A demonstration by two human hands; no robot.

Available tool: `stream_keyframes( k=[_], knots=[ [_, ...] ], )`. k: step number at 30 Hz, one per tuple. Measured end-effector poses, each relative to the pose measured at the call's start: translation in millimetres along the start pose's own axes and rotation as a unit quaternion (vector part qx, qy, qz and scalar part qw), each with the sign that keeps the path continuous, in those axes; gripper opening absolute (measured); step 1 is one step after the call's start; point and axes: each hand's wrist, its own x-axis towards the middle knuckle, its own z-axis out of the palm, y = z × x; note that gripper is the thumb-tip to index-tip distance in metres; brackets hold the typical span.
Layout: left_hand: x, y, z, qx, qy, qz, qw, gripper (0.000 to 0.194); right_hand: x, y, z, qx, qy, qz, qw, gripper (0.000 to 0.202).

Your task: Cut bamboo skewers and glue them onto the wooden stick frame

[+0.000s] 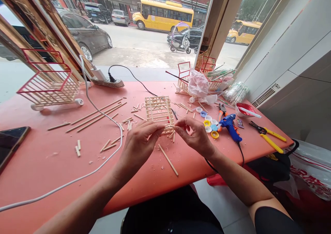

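My left hand (141, 139) and my right hand (195, 136) meet over the middle of the pink table, thumb and forefinger of each closed in a pinch. Between their fingertips runs a short, thin wooden stick (169, 126), partly covered by the fingers. Just behind is a small frame of glued wooden sticks (157, 111), its near end partly hidden by my hands. One longer stick (168, 159) lies on the table below them. Short cut pieces (129, 123) are scattered left of the frame.
A blue glue gun (230, 125), plastic bottle caps (207, 123) and yellow-handled pliers (271, 137) lie right. Finished stick carts with red rims, one a left cart (55, 85), stand at both sides. A white cable (103, 165) crosses the left side, near a phone (12, 144).
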Motion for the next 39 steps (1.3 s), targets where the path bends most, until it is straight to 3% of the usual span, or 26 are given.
stream_keyframes(
  k=[6,39],
  knots=[
    [-1.4,-4.5,2.4,0.003,0.026,0.008,1.000,0.018,-0.4,0.2,-0.4,-0.001,0.001,-0.001,1.000,0.010],
    [0.7,1.5,1.6,-0.004,0.025,0.031,0.999,0.018,-3.5,-4.8,5.5,0.013,-0.001,0.010,1.000,0.015]
  ],
)
